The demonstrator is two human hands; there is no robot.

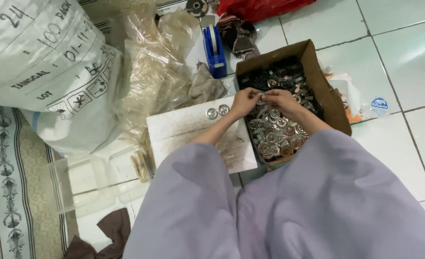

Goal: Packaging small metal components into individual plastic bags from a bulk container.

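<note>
Both arms extend forward from wide, pale lilac sleeves that cover them to mid-forearm, the bare forearms converging toward the midline. The left hand (243,101) is held palm-down, wrist slightly flexed, its fingers (253,93) curled inward toward the other hand. The right hand (282,100) mirrors it, knuckles uppermost, fingers bent and drawn together. The fingertips of the two hands meet, or nearly meet, between the hands in a pinching posture; whether anything is pinched there cannot be resolved. Both wrists are level, with neither hand raised above the other.
</note>
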